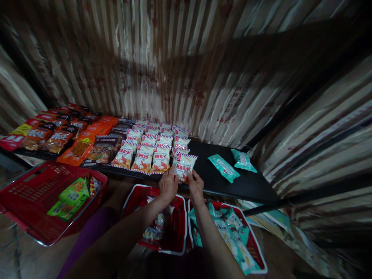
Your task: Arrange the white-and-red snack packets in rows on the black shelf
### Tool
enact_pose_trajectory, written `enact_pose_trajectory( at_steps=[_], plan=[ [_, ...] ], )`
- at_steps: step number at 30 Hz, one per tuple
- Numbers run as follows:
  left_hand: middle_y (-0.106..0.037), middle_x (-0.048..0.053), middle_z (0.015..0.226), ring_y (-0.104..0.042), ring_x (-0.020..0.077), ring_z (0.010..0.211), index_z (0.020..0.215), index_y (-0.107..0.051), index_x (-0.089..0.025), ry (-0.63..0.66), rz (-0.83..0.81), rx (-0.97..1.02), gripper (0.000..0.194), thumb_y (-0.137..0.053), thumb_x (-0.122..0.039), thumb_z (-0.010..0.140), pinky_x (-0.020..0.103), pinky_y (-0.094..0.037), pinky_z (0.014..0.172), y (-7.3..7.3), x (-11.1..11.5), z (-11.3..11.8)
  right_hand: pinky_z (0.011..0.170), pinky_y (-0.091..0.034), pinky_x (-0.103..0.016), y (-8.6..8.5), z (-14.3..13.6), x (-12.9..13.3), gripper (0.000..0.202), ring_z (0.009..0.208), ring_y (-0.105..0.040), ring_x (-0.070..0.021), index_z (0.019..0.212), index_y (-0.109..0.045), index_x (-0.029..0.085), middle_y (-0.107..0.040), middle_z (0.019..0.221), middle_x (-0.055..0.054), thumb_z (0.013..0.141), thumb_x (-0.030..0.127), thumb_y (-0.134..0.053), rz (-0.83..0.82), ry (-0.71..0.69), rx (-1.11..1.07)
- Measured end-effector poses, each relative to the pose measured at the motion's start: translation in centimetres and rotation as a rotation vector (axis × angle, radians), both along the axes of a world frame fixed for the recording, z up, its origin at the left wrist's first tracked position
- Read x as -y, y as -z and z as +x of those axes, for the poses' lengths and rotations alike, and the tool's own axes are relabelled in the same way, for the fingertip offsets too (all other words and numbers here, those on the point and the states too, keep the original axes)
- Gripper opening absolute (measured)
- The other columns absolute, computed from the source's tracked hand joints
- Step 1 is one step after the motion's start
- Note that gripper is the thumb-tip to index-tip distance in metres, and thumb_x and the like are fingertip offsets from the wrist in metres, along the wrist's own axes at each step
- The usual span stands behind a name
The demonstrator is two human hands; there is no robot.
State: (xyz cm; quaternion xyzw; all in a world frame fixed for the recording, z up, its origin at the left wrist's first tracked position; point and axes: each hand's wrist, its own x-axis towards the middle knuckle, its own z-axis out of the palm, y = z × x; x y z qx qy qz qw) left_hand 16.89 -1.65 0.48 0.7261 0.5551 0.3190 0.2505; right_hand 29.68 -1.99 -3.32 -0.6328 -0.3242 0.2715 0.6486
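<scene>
A white snack bag [184,166] with red lettering and a striped top edge is held between my two hands at the front of the black shelf [203,166]. My left hand [169,183] grips its lower left side, and my right hand [195,185] grips its lower right side. Both hands are closed on it. Rows of matching white snack bags [142,159] lie directly to the left and behind. Right of my hands, two teal packets [223,168] rest apart from each other on the shelf.
Below the shelf stand a red basket [186,232] with a few white bags, another with teal packets [232,228], and a left red basket [29,186] holding green packets [71,195]. Orange and brown snack packs [84,143] fill the shelf's left. A pleated curtain [174,66] hangs behind.
</scene>
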Motion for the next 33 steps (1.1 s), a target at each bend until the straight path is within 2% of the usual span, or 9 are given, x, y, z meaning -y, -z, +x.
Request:
enact_pose_trajectory(
  at_steps=[7,11,16,19,25,30,33],
  plan=[
    [-0.055,0.011,0.122,-0.050,0.0226,0.113,0.133,-0.040,-0.017,-0.023,0.137,-0.063,0.050,-0.049,-0.025,0.084,0.037,-0.044,0.095,0.4,0.4,0.0,0.077,-0.051,-0.039,-0.1,0.1,-0.3,0.058,0.087,-0.064,-0.0249,0.112,-0.064,0.016,-0.071,0.096,-0.007,0.066,0.051,-0.063,-0.026,-0.021,-0.037],
    [-0.048,0.011,0.130,-0.046,0.0225,0.119,0.134,-0.040,-0.023,0.047,0.301,-0.089,0.050,-0.047,-0.020,0.085,0.038,-0.044,0.097,1.4,0.4,-0.3,0.078,-0.051,-0.040,-0.1,0.0,-0.4,0.059,0.088,-0.064,-0.0252,0.114,-0.063,0.015,-0.070,0.099,-0.008,0.067,0.052,-0.062,-0.021,-0.020,-0.025],
    [-0.032,0.009,0.145,-0.026,0.0267,0.135,0.129,-0.047,-0.027,0.135,0.492,-0.107,0.045,-0.045,-0.016,0.085,0.045,-0.034,0.107,3.0,-0.2,-0.4,0.085,-0.048,-0.041,0.3,0.2,-0.6,0.058,0.097,-0.061,-0.0262,0.113,-0.062,0.016,-0.069,0.102,-0.008,0.069,0.053,-0.059,-0.018,0.008,0.078],
    [-0.024,0.009,0.149,-0.020,0.0272,0.138,0.133,-0.042,-0.024,0.171,0.482,-0.088,0.048,-0.044,-0.015,0.086,0.046,-0.033,0.108,3.7,-0.6,-0.3,0.088,-0.046,-0.041,0.6,0.3,-0.6,0.060,0.103,-0.058,-0.0259,0.119,-0.058,0.017,-0.067,0.109,-0.008,0.071,0.053,-0.057,-0.018,0.023,0.141],
    [-0.023,0.011,0.149,-0.025,0.0246,0.136,0.139,-0.033,-0.023,0.221,0.401,-0.052,0.051,-0.037,-0.016,0.089,0.041,-0.035,0.107,4.6,-0.8,0.1,0.090,-0.045,-0.038,-0.3,0.5,-0.9,0.066,0.110,-0.055,-0.0239,0.132,-0.044,0.022,-0.059,0.124,-0.007,0.074,0.055,-0.052,-0.040,0.002,0.265],
    [-0.022,0.012,0.150,-0.024,0.0252,0.137,0.139,-0.032,-0.022,0.218,0.374,-0.024,0.051,-0.036,-0.014,0.089,0.041,-0.035,0.107,4.9,-0.9,0.4,0.084,-0.048,-0.035,-1.9,0.1,-1.6,0.063,0.098,-0.061,-0.0224,0.132,-0.044,0.026,-0.065,0.113,-0.004,0.076,0.055,-0.051,-0.092,-0.117,0.285],
    [-0.022,0.011,0.150,-0.024,0.0249,0.137,0.139,-0.032,-0.022,0.224,0.358,0.006,0.051,-0.036,-0.016,0.089,0.041,-0.036,0.106,5.1,-1.2,0.5,0.083,-0.048,-0.036,-2.5,-0.2,-1.7,0.059,0.093,-0.062,-0.0221,0.129,-0.047,0.027,-0.067,0.108,-0.003,0.077,0.056,-0.050,-0.147,-0.134,0.313]
  ],
)
